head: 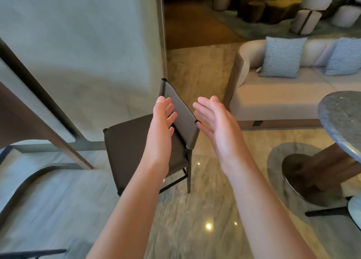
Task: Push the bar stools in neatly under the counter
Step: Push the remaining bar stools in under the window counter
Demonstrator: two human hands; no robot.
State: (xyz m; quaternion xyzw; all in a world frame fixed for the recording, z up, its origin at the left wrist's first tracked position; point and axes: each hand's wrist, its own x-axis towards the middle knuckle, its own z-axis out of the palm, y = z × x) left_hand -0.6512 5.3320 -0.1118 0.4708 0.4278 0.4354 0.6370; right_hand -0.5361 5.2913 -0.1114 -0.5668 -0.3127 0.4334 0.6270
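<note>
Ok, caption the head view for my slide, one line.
Both open hands, left hand and right hand, reach toward the backrest of a dark bar stool standing beside the counter.

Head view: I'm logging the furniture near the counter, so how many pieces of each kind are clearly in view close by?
Bar stool: 1
Sofa: 1
Checked cushions: 2
Round stone-topped table: 1
Total: 5

Both hands, left hand and right hand, are open at the stool's backrest. The far lounge seating is too blurred to count.
</note>
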